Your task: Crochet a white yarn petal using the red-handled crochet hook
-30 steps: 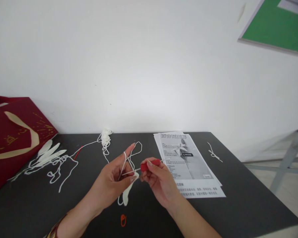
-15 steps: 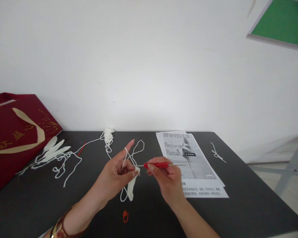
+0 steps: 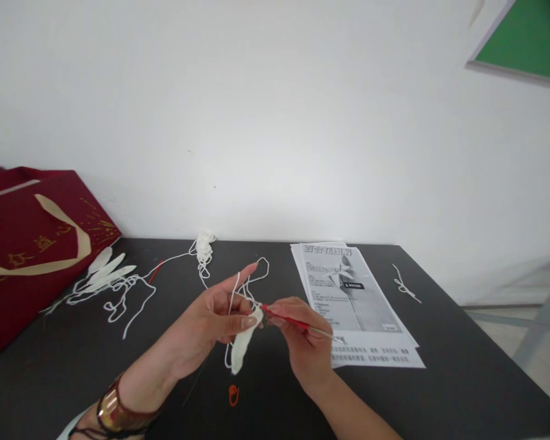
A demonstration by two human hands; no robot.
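Between thumb and fingers, my left hand (image 3: 213, 315) pinches the top of a white crocheted petal (image 3: 244, 347), which hangs down at a slant. White yarn (image 3: 232, 302) runs over its raised index finger, and a loop of it stands above. My right hand (image 3: 305, 342) is closed on a crochet hook with a red grip (image 3: 293, 319); the hook's tip end is at the petal's top edge, hidden by the work and fingers. Below the petal an orange stitch marker (image 3: 233, 395) lies on the dark table (image 3: 266, 409).
Several white petals (image 3: 107, 275) with loose yarn tails lie at left, beside a red stick (image 3: 156, 272) and a dark red bag (image 3: 32, 244). A bundle of white yarn (image 3: 205, 247) rests near the wall. Printed sheets (image 3: 376, 348) and a knotted yarn piece (image 3: 403, 286) are at right.
My right hand has moved the hook's grip left against the petal and tilted the hook, its back end now lower. My left index finger has lowered slightly. The whole view has shifted a little.
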